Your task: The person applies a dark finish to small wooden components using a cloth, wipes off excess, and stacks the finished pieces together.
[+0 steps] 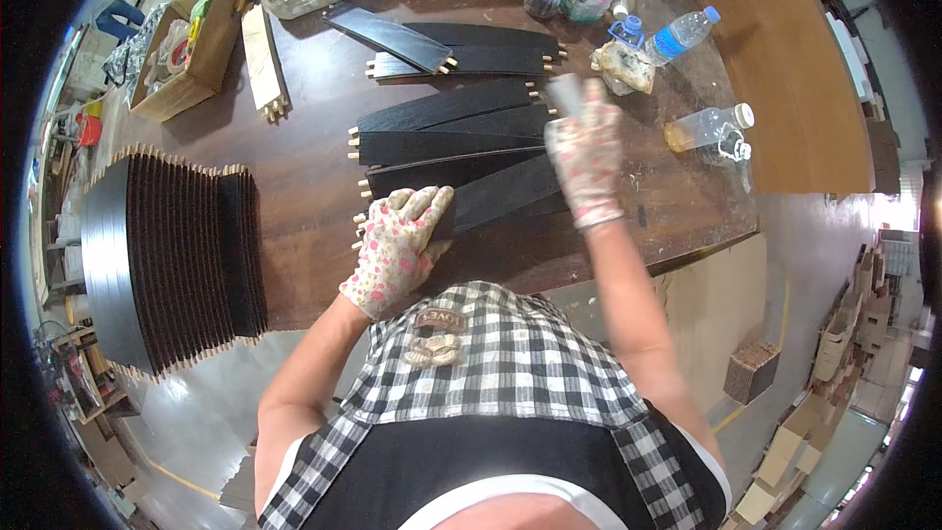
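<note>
Black slats point(451, 108), pale end pegs point(354, 142). My left hand point(392, 247) atop one, grip unclear; right hand point(587, 159) clasps blurred grey piece point(566, 95).

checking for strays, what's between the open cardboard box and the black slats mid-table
A pale, dowel-pegged wooden slat lies between the open cardboard box and the black slats, in the head view.

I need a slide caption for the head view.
Left hand at black boards, right hand with a blurred grey object.
</note>
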